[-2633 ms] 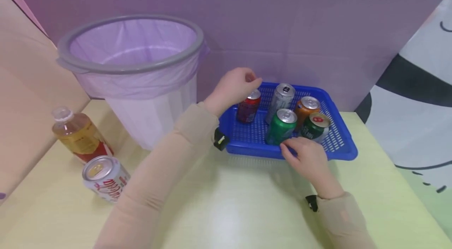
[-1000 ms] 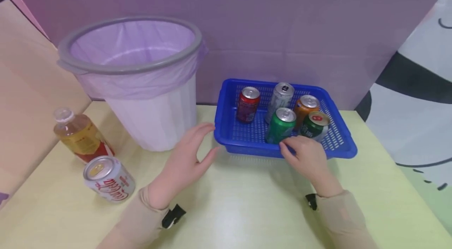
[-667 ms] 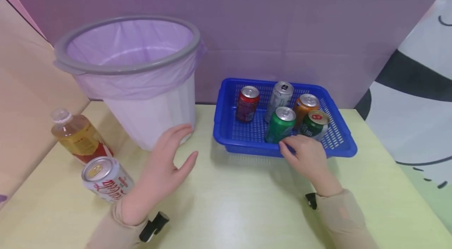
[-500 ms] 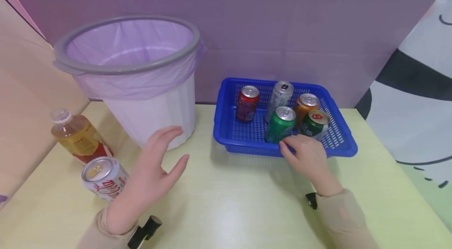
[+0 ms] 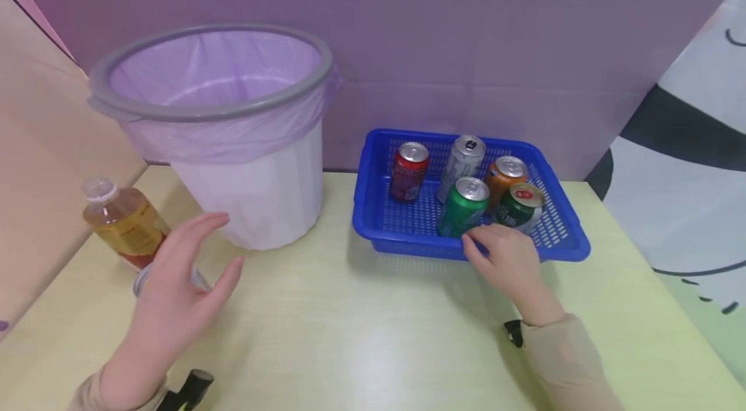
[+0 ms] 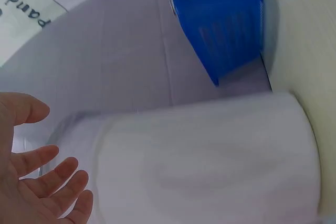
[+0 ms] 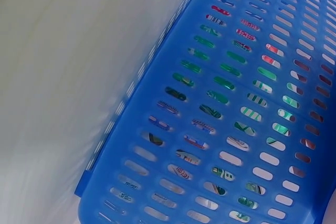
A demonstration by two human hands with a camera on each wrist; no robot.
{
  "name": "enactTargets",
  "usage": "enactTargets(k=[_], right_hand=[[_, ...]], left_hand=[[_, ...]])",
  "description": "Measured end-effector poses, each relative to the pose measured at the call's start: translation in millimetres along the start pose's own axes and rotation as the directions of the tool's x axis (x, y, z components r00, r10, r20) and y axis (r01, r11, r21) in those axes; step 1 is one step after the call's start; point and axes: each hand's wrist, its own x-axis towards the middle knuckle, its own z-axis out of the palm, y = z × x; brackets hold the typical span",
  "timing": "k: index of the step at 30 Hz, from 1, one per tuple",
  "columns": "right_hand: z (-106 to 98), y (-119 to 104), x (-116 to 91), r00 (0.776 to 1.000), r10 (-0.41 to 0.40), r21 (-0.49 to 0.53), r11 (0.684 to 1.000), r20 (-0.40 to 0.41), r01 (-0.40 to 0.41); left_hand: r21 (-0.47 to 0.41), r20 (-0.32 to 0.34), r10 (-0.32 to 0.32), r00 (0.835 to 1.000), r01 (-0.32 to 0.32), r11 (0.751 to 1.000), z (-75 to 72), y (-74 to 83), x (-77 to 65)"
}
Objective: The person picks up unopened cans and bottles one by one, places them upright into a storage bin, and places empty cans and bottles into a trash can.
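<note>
My left hand (image 5: 173, 298) hovers at the left, thumb spread from its fingers and nothing in its grasp. It overlaps a white Coca-Cola can (image 5: 141, 279), hiding most of it. Just behind stands a bottle (image 5: 131, 226) of amber drink with a yellow label. My right hand (image 5: 508, 261) grips the front rim of a blue plastic basket (image 5: 402, 243). Upright inside are a red can (image 5: 409, 175), a silver can (image 5: 463, 165), a green can (image 5: 463, 211), an orange can (image 5: 502, 179) and a dark green can (image 5: 520, 207). The right wrist view shows the basket's slotted side.
A tall white bin (image 5: 262, 197) with a grey rim and purple liner stands between the bottle and the basket. Behind the pale table (image 5: 373, 333) hangs a purple backdrop (image 5: 408, 22). A panda picture (image 5: 699, 158) is at the right.
My left hand has left the red can in the basket and swung left and toward me, over to the Coca-Cola can, fingers spread. My right hand stays on the basket rim.
</note>
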Motion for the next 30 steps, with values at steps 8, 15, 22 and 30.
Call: enactTargets(k=[8,15,22,30], right_hand=[[-0.2,-0.9,0.6,1.0,0.003,0.002,1.0,0.004,-0.003],[0.4,-1.0,-0.3,1.0,-0.005,0.001,1.0,0.0,0.005],[-0.2,-1.0,-0.8,1.0,0.001,-0.002,1.0,0.0,-0.001],[-0.6,-1.2,-0.4,1.0,-0.007,0.004,1.0,-0.006,0.007]], left_hand=[[0.053,0.075,-0.115,0.991,0.111,0.992,-34.7,-32.0,-8.8],[0.051,0.304,-0.201,0.931,0.195,0.98,-58.1,-68.4,-14.8],[0.049,0.467,-0.359,0.808,0.382,0.923,-73.1,-96.5,-25.6],[0.09,0.599,-0.399,0.695,0.437,0.895,-69.4,-98.6,-28.7]])
